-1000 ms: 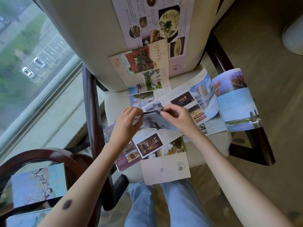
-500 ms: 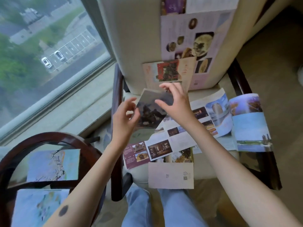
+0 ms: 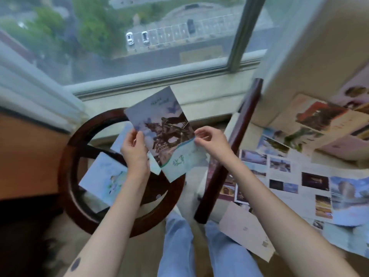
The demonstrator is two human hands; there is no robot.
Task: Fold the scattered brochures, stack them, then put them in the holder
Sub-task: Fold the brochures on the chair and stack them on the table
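There are two hands, left hand (image 3: pixel 135 154) and right hand (image 3: pixel 214 144), one folded brochure (image 3: pixel 159 128), two brochures (image 3: pixel 103 178) in one round wooden rack (image 3: pixel 65 156), at least four unfolded brochures (image 3: pixel 289 176) on one chair (image 3: pixel 299 56), and three parked cars (image 3: pixel 129 38).

left hand (image 3: pixel 135 151): raised in front of the body; thumb and fingers pinch the left edge of the folded brochure (image 3: pixel 159 124).
right hand (image 3: pixel 214 142): raised level with the left; curled fingertips pinch the right edge.
left forearm (image 3: pixel 111 212): bare, enters from the lower left; dark round mark (image 3: pixel 75 263) near the elbow.
right forearm (image 3: pixel 265 196): bare, enters from the lower right.
spacing: hands apart, not touching.
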